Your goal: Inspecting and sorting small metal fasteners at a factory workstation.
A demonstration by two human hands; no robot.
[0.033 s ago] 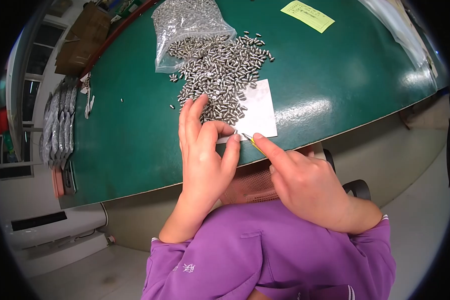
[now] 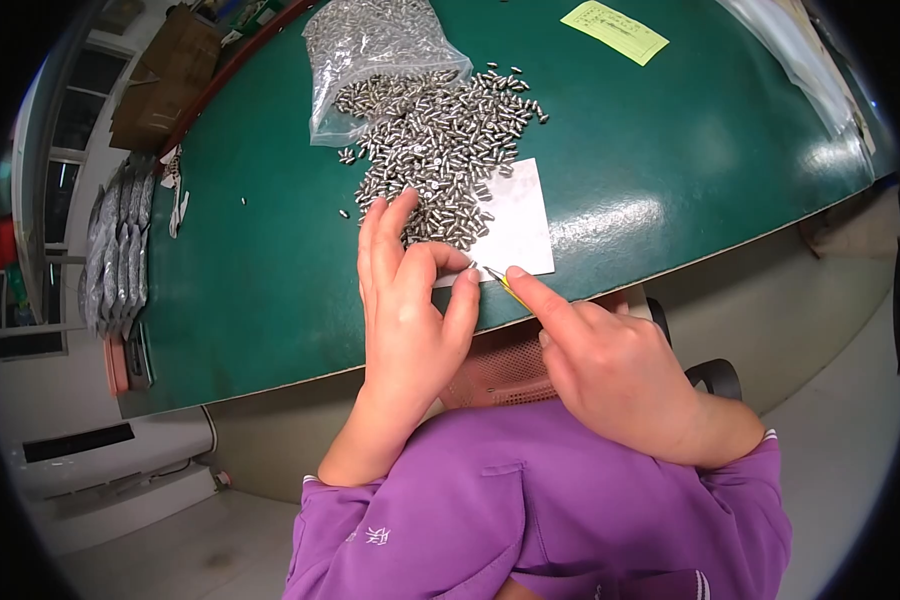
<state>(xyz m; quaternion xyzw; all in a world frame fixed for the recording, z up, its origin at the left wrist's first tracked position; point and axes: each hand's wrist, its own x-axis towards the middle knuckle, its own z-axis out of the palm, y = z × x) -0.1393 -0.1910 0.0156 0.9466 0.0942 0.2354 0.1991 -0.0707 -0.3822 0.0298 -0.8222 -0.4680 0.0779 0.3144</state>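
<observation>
Thumb and forefinger of my left hand (image 2: 410, 300) pinch one small silvery metal piece (image 2: 472, 266) above the white sheet's near edge; the other fingers stretch over the pile. My right hand (image 2: 620, 370) is closed round a slim yellow tool (image 2: 510, 287) with a dark, pointed tip, forefinger laid along it. The tip is close to the pinched piece; I cannot tell whether they touch. Most of the tool is hidden under the hand. Beyond my left hand spreads a heap of small bullet-shaped metal pieces (image 2: 450, 130), partly on the white sheet (image 2: 520, 215).
An open clear plastic bag (image 2: 370, 45) of the same pieces lies behind the heap on the green table (image 2: 650, 160). A yellow slip (image 2: 615, 32) is at the far right. Filled bags (image 2: 120, 250) are stacked at the left. A pinkish perforated seat (image 2: 510, 360) shows below the edge.
</observation>
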